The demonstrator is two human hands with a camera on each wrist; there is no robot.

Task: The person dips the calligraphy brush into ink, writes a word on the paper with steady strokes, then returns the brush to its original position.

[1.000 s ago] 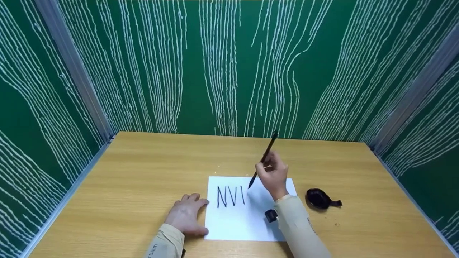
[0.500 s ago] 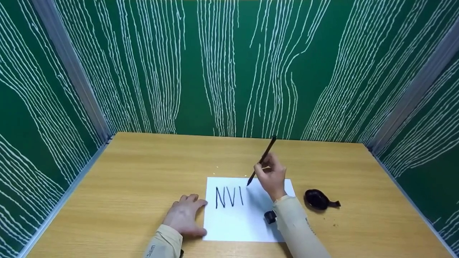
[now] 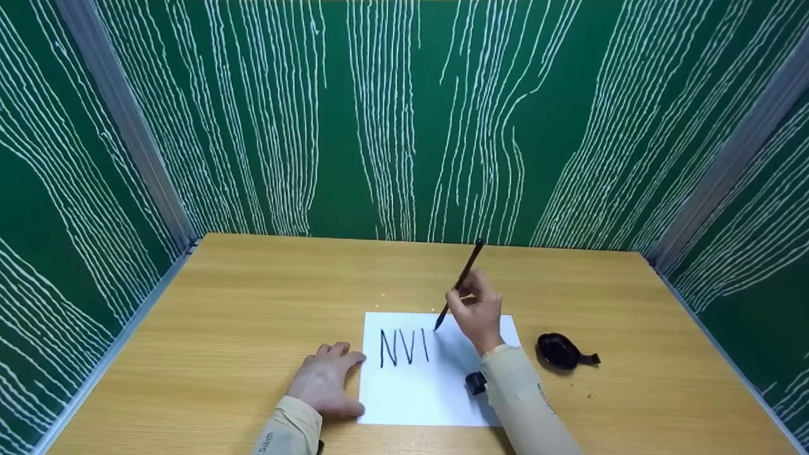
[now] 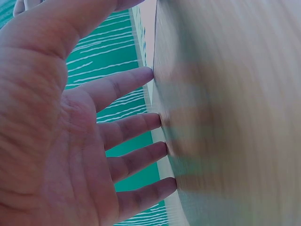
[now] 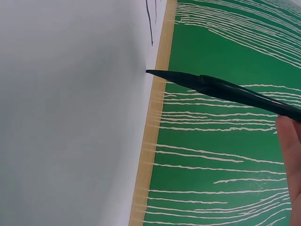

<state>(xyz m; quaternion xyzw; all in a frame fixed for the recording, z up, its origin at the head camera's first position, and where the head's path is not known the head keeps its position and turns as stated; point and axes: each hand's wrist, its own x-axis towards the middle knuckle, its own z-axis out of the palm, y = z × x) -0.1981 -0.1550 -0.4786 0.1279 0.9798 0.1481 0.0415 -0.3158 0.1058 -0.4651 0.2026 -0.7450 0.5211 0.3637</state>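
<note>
My right hand [image 3: 478,313] pinches a black ink brush [image 3: 466,270] between thumb and fingers, its shaft slanting up and away. In the right wrist view, the brush's tapered tip [image 5: 162,74] is at the paper's surface; whether it touches is hard to tell. The white paper [image 3: 411,398] bears the black letters "NVI" [image 3: 404,347], and the tip stands just right of the last stroke. My left hand [image 3: 325,379] rests beside the sheet, thumb and index fingertip at its left edge. The left wrist view shows its fingers [image 4: 134,125] spread, fingertips on the table.
A small black dish with a short handle [image 3: 560,352] sits on the wooden table [image 3: 253,303], right of the paper. A dark device [image 3: 476,382] is on the right wrist above the sheet. Green walls [image 3: 341,126] with white lines enclose the table behind and at both sides.
The brush tip rises slightly toward the paper's far edge, then comes back down a little. The brush's upper end tips slightly left. My left hand stays at the paper's edge.
</note>
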